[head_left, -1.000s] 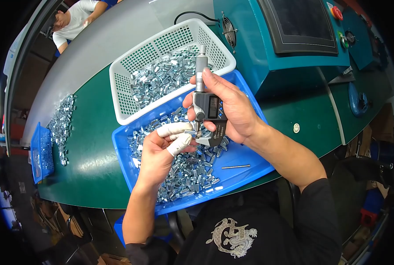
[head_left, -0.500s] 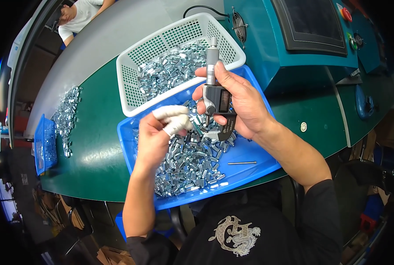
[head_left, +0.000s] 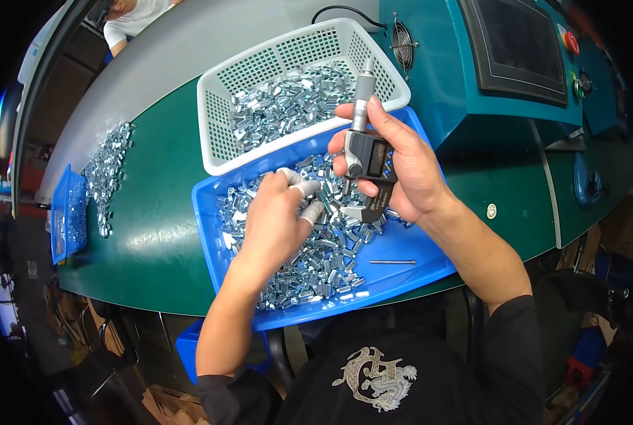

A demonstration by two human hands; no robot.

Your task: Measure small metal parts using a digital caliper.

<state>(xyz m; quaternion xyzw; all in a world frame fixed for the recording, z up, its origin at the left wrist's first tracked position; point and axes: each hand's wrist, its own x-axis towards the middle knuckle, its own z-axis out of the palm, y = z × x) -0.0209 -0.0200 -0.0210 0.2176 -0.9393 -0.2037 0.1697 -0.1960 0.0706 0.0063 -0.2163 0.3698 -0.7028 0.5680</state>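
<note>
Black-and-silver digital micrometer [head_left: 366, 152] hung over loose silver metal pieces [head_left: 331, 273] in a blue plastic tray [head_left: 384, 283], a white perforated basket [head_left: 277, 65] at twelve o'clock; the right hand [head_left: 416, 173] gripped it, while at nine o'clock the left hand [head_left: 277, 219] was half-curled, pinch unclear.

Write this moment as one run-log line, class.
left hand: at metal parts in blue tray, grip unclear | right hand: holding micrometer | white basket: similar parts
</note>
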